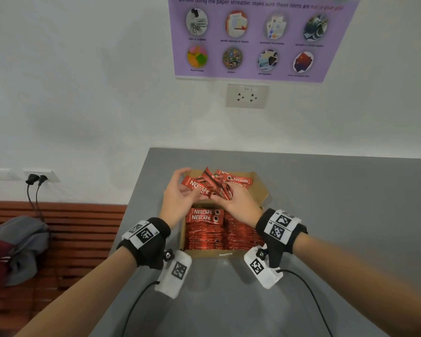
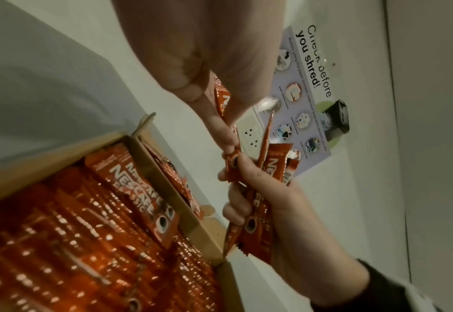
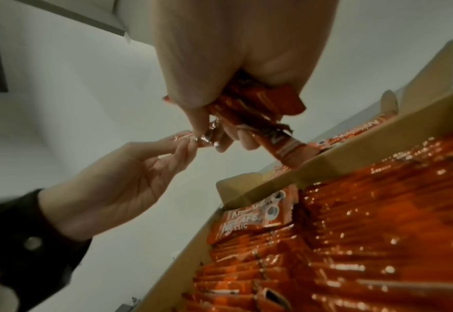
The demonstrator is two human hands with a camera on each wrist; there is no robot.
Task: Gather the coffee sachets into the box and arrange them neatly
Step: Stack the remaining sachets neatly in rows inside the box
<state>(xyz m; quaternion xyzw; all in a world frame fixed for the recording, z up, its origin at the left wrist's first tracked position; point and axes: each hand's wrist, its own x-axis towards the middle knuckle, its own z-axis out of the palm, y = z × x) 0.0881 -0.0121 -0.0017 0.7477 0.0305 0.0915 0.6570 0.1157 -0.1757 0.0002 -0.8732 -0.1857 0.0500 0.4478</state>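
An open cardboard box [image 1: 204, 253] sits on the grey table [image 1: 338, 203], packed with neat rows of red Nescafe sachets [image 1: 238, 232]. Both hands hover over its far end. My right hand [image 1: 225, 200] grips a loose fan of several sachets [image 1: 219, 186]. My left hand [image 1: 196, 192] pinches the end of one sachet [image 1: 195, 184] from that bundle. In the left wrist view the left hand [image 2: 220, 118] pinches the sachet [image 2: 224, 101] beside the right hand [image 2: 273, 202]. In the right wrist view the right hand [image 3: 220, 118] clutches the bundle [image 3: 260, 109] above the box wall [image 3: 326, 166].
More loose sachets [image 1: 238, 180] lie in the box's far section. The table's left edge [image 1: 131, 203] drops to a wooden slatted bench [image 1: 83, 227] with a grey bag [image 1: 17, 242]. Wall sockets [image 1: 247, 96] and a purple poster [image 1: 258, 37] are behind.
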